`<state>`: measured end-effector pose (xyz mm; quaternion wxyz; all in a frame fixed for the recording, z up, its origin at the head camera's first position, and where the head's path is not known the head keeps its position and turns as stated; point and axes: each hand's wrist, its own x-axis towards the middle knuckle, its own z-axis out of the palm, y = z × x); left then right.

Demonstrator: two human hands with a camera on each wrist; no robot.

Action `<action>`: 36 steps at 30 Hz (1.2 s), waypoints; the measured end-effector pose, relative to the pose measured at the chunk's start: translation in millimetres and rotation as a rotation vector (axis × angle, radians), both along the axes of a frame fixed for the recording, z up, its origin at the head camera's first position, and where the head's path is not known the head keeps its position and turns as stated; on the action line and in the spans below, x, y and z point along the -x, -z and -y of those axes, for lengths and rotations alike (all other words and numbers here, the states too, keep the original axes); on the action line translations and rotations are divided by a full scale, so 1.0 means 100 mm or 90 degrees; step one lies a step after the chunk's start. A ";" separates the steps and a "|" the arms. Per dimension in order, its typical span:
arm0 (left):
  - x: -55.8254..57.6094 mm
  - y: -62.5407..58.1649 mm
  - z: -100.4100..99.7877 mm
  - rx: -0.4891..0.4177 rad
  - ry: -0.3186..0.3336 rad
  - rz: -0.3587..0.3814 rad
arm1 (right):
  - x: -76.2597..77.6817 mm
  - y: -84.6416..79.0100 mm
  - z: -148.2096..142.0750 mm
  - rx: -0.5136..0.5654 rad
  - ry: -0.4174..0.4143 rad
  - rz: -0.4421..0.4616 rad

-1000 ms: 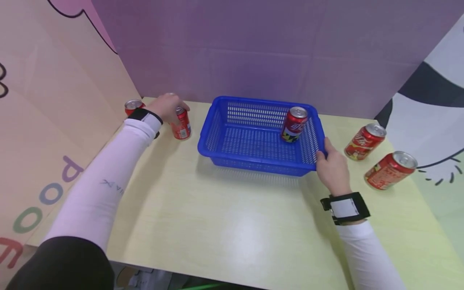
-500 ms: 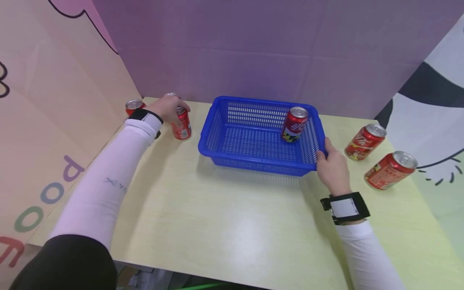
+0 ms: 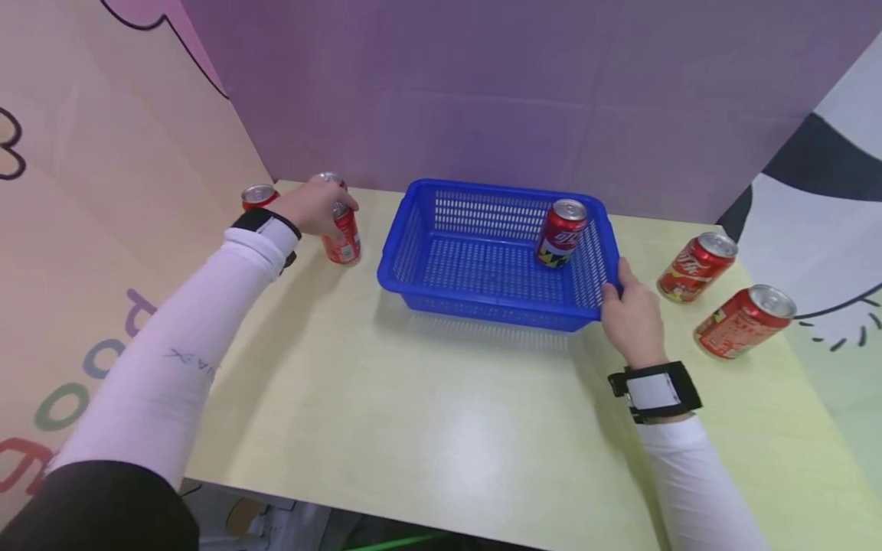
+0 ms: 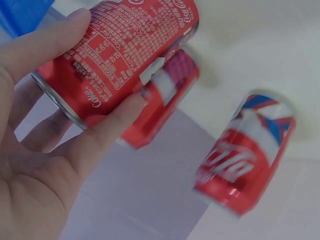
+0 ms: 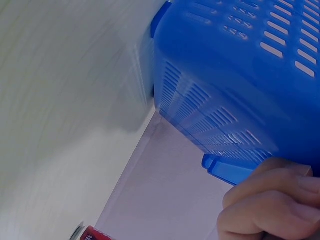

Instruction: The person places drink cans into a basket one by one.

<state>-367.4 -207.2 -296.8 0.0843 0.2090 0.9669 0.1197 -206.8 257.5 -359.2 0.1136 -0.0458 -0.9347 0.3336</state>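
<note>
At the far left of the table, my left hand (image 3: pixel 313 208) holds a red soda can (image 3: pixel 344 246) from above. In the left wrist view the thumb and fingers lie round this can (image 4: pixel 120 55), label text facing the camera. Another red can (image 3: pixel 331 178) stands just behind the hand, partly covered by it, and a third can (image 3: pixel 259 196) is left of the wrist. My right hand (image 3: pixel 635 321) grips the right rim of a blue plastic basket (image 3: pixel 482 304); its curled fingers (image 5: pixel 275 205) show in the right wrist view. One red can (image 3: pixel 561 233) stands inside the basket, at its right side.
Two more red cans, one farther back (image 3: pixel 697 268) and one nearer (image 3: pixel 744 321), stand right of my right hand. A purple wall panel (image 3: pixel 496 92) rises behind the pale table (image 3: pixel 413 405). Printed panels flank it on both sides.
The left forearm has shifted slightly to the left, and the head view has moved a little. Both hands keep their hold; the cans and basket stay in place.
</note>
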 end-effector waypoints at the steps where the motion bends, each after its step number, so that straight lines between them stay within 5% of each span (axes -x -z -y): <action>1: -0.02 -0.06 -0.01 0.003 0.007 -0.008 | 0.00 0.00 0.00 -0.002 0.002 -0.001; 6: -0.15 -0.54 -0.11 0.009 0.028 -0.042 | -0.02 0.00 0.01 -0.010 0.011 -0.002; 11: -0.33 -1.11 -0.44 0.010 0.032 -0.070 | -0.03 -0.01 0.02 -0.014 0.017 -0.003; 16: -0.36 -1.35 -1.00 0.024 0.116 -0.099 | -0.04 -0.01 0.02 -0.010 0.022 0.006; 21: -0.31 -1.31 -1.63 0.035 0.188 -0.117 | -0.07 -0.01 0.02 -0.011 0.028 0.002; 26: -0.25 -1.07 -2.16 0.032 0.193 -0.083 | -0.10 -0.01 0.06 -0.009 0.029 -0.001; 31: -0.19 -0.73 -2.44 0.024 0.168 -0.053 | -0.14 -0.02 0.14 -0.002 0.032 0.005; 36: -0.13 -0.41 -2.51 0.021 0.149 -0.051 | -0.16 -0.03 0.23 0.004 0.035 -0.004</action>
